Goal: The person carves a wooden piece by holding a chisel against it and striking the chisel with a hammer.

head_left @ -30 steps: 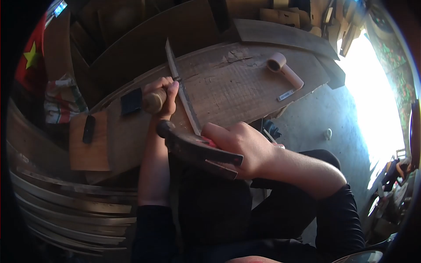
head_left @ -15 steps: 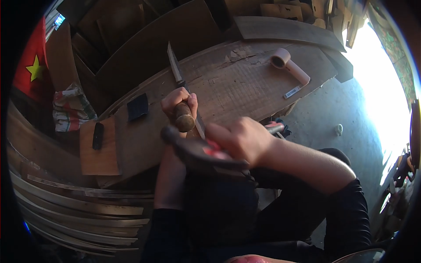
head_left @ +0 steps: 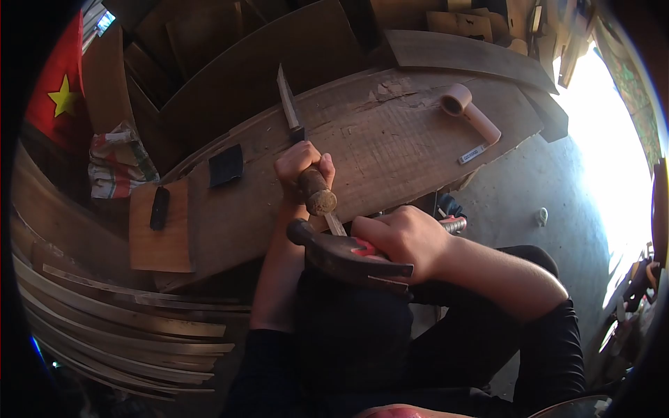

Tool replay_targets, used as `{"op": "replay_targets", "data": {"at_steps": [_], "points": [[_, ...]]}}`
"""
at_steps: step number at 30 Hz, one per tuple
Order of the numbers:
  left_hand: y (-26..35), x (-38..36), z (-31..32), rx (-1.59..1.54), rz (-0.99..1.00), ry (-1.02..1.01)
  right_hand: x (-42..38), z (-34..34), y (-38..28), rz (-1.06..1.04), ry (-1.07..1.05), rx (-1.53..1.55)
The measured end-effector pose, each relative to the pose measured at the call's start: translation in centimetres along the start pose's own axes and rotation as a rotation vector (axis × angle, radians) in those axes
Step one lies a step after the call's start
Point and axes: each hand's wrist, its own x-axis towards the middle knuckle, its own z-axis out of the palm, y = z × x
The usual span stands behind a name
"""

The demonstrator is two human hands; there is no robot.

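My left hand [head_left: 303, 167] is wrapped round the wooden handle [head_left: 317, 193] of a bladed tool. Its long pointed blade [head_left: 286, 97] extends away from me over the wooden board [head_left: 376, 146]. My right hand [head_left: 408, 240] grips a claw hammer by its red and black handle, fingers closed. The dark hammer head [head_left: 348, 259] sits just below the butt of the wooden handle, apart from it. A thin pale strip [head_left: 335, 223] shows between the handle butt and the hammer; its ends are hidden.
A pink roll [head_left: 456, 102], a pink tube [head_left: 481, 124] and a small white label [head_left: 472, 154] lie at the board's right. At left are a black patch [head_left: 226, 166], a small wood panel [head_left: 178, 230] with a dark block [head_left: 160, 208], and several curved strips [head_left: 139, 324].
The whole view has shifted slightly. My right hand and the hammer have moved a little down and right, and the hammer is less blurred. Both hands keep their holds.
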Motion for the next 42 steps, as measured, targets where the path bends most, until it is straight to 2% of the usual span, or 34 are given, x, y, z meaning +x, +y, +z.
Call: {"op": "replay_targets", "data": {"at_steps": [5, 8, 10, 11, 14, 19, 21, 22, 25, 26, 27, 29, 33, 35, 37, 38, 39, 41, 42], "points": [[-0.2, 0.9, -0.7, -0.021, -0.012, -0.034, 0.3, -0.2, -0.8, -0.029, -0.007, -0.002], [-1.0, 1.2, -1.7, -0.176, -0.125, -0.019, 0.4, -0.2, -1.0, 0.001, 0.005, 0.035], [-0.8, 0.8, -2.0, -0.196, -0.097, -0.034, 0.5, 0.0, -1.2, -0.194, 0.130, 0.098], [-0.6, 0.8, -2.1, -0.213, -0.061, -0.030, 0.7, -0.1, -1.2, -0.189, 0.142, 0.105], [0.0, 0.7, -1.6, -0.167, -0.038, -0.055, 2.0, -0.7, -0.8, 0.034, -0.044, -0.058], [-0.5, 0.2, -1.2, -0.178, -0.079, -0.004, 1.2, -1.0, -1.2, -0.083, 0.058, 0.110], [-0.4, 0.4, -1.3, -0.083, -0.061, -0.070, 1.5, -1.4, -0.7, -0.063, -0.007, 0.042], [-0.1, 0.5, -1.0, -0.083, -0.058, -0.071, 2.2, -1.4, -0.8, 0.092, -0.050, -0.020], [-0.2, 1.0, -0.1, -0.078, 0.030, -0.100, 1.4, -0.5, -0.6, 0.119, -0.089, -0.071], [-0.4, 0.8, -0.4, -0.117, 0.009, -0.069, 0.8, -0.4, -0.4, -0.029, -0.066, -0.038], [-0.4, 0.4, -0.8, -0.148, -0.015, -0.034, 0.4, -0.1, -0.4, -0.030, -0.073, -0.029], [-0.2, 0.2, -1.4, -0.173, -0.059, -0.024, 0.3, -0.4, -0.8, -0.186, 0.067, 0.116], [-0.5, 0.7, -1.1, -0.164, -0.018, -0.054, 0.5, -1.1, -0.7, -0.021, 0.068, 0.042], [-0.5, 0.6, -0.9, -0.140, 0.000, -0.046, 0.1, -1.4, -1.5, -0.057, 0.055, 0.022], [-0.4, 0.4, -1.1, -0.140, -0.015, -0.050, 0.0, -1.4, -2.1, -0.206, 0.110, 0.057], [-0.3, 0.5, -1.1, -0.142, -0.021, -0.056, 0.2, -1.4, -1.8, -0.162, 0.060, 0.040], [-0.2, 0.6, -1.0, -0.145, -0.016, -0.057, 0.7, -1.3, -1.6, 0.024, -0.007, -0.011], [-0.2, 0.7, -0.9, -0.101, -0.012, -0.055, 1.2, -1.9, -2.1, 0.203, -0.093, 0.025], [-0.4, 0.7, -0.7, -0.108, 0.030, -0.060, 0.9, -2.0, -2.3, 0.202, -0.087, 0.020]]}}
